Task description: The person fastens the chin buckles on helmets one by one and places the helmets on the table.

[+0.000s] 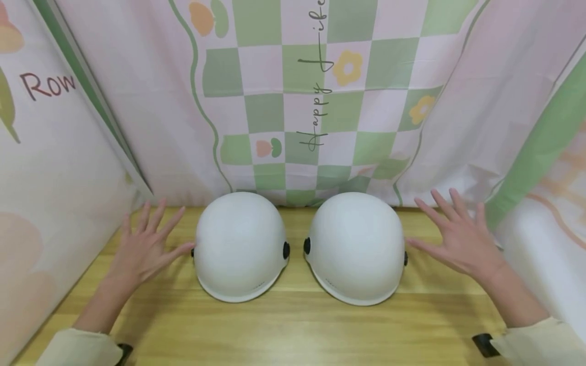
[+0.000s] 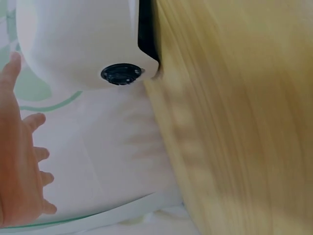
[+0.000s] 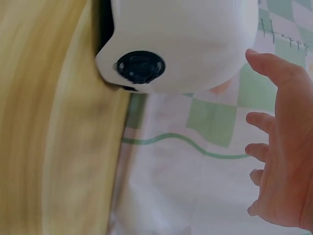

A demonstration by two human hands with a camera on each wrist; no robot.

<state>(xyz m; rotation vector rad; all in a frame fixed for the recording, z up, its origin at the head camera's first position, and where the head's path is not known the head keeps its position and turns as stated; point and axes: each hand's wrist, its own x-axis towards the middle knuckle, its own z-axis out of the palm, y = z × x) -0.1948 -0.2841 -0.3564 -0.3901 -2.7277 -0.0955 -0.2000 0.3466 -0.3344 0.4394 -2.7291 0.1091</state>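
Two white helmets stand side by side on the wooden table, a small gap between them. Beside the outer side of the left helmet (image 1: 240, 246) is my left hand (image 1: 142, 251), its fingers spread and its thumb pointing at the helmet. My right hand (image 1: 467, 244) is spread the same way by the outer side of the right helmet (image 1: 357, 246). Neither hand holds anything; whether the thumbs touch the shells I cannot tell. A round black side knob (image 2: 121, 74) shows in the left wrist view, and a similar black knob (image 3: 141, 67) in the right wrist view.
The wooden table (image 1: 293, 330) extends in front of the helmets. Behind them hangs a checkered curtain (image 1: 302, 112) with printed lettering. Printed fabric (image 1: 59, 168) closes the left side, and a fabric with a green band (image 1: 540, 147) hangs on the right.
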